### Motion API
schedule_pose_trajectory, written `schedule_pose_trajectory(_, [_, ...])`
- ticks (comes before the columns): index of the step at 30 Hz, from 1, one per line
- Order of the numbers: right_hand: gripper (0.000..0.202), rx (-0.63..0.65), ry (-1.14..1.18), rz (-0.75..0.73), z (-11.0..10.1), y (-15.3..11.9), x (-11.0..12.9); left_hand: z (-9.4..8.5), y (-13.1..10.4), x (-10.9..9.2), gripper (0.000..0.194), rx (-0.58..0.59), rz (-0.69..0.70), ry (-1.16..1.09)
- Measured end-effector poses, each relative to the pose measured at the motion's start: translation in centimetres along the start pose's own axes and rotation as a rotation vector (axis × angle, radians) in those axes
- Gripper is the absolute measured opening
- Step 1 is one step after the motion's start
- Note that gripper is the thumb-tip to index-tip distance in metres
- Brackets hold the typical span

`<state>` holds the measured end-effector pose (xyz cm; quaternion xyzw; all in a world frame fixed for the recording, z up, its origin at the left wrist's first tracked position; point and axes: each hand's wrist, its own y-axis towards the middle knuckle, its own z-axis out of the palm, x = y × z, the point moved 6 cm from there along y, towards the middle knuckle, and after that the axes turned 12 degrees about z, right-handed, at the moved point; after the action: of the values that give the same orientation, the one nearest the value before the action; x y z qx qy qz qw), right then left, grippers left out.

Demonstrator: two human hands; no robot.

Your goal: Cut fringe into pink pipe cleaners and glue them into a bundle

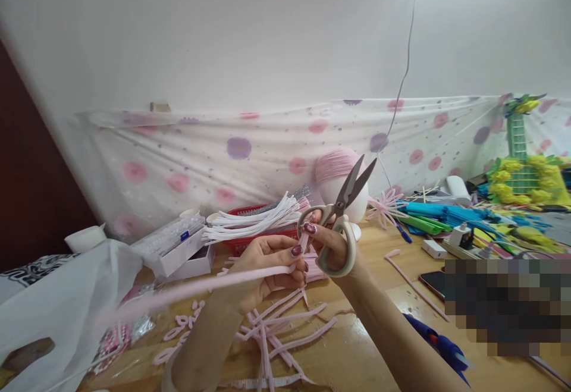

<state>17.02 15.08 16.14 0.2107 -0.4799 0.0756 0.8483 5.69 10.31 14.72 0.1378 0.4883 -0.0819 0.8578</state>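
My left hand point(263, 264) is closed in a pinch on a fuzzy pink pipe cleaner point(223, 279), whose long tail runs out to the left and blurs. Scissors point(342, 201) with pale handles hang on the fingers of my right hand point(332, 242), blades parted and pointing up and away. That hand's thumb and fingertips also pinch the pink piece where both hands meet. Below them, more pink pipe cleaners point(279, 326) lie crossed on the wooden table point(357, 344). Small looped pink pieces point(167, 353) rest to the left.
Behind my hands stands a red basket point(236, 246) with white pipe cleaners point(259, 219). A pink-wrapped white ball point(341, 172) is at the back. To the right are a blue glue gun point(437, 341), a phone point(432, 282) and a charger. A measuring tape point(267, 382) lies at the front.
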Motion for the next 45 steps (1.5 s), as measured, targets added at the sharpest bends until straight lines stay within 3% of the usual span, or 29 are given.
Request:
schedule_pose_trajectory(6, [0.033,-0.056,-0.014,-0.025,0.3,-0.5,0.6,0.2,0.1,0.4,0.035,0.077,0.001,0.052])
schedule_pose_trajectory(11, [0.034,-0.013,-0.068,0.057,1.1,-0.7,0.4,0.3,0.4,0.3,0.040,-0.009,0.067,0.068])
schedule_pose_trajectory(18, [0.033,-0.126,-0.012,-0.052,-0.3,-0.3,1.1,0.4,0.5,1.2,0.041,0.038,0.041,0.121])
schedule_pose_trajectory(21, [0.033,-0.195,-0.023,-0.040,-0.7,-0.3,0.9,0.3,0.8,0.7,0.040,0.014,0.153,0.155])
schedule_pose_trajectory(24, [0.031,-0.272,-0.104,-0.044,-0.9,-0.4,0.7,-0.5,1.1,-0.8,0.031,-0.122,0.419,0.208])
schedule_pose_trajectory(27, [0.028,-0.201,-0.181,0.011,-0.4,0.1,0.0,-1.5,0.9,-2.0,0.020,-0.274,0.636,0.249])
schedule_pose_trajectory(31, [0.026,-0.040,-0.183,0.117,0.7,0.4,-1.2,-2.3,1.0,-1.8,0.020,-0.367,0.658,0.218])
schedule_pose_trajectory(33, [0.026,0.020,-0.133,0.164,1.2,0.4,-1.9,-2.2,1.1,-1.4,0.022,-0.357,0.630,0.184])
schedule_pose_trajectory(37, [0.026,0.017,-0.034,0.197,1.4,0.3,-2.5,-1.8,1.3,-1.2,0.021,-0.279,0.624,0.210])
schedule_pose_trajectory(42, [0.029,0.028,-0.047,0.243,1.0,0.5,-2.7,-2.7,0.8,-2.4,0.016,-0.368,0.722,0.448])
schedule_pose_trajectory(45, [0.030,0.051,-0.068,0.283,0.9,0.6,-2.7,-2.8,0.7,-3.1,0.013,-0.331,0.733,0.495])
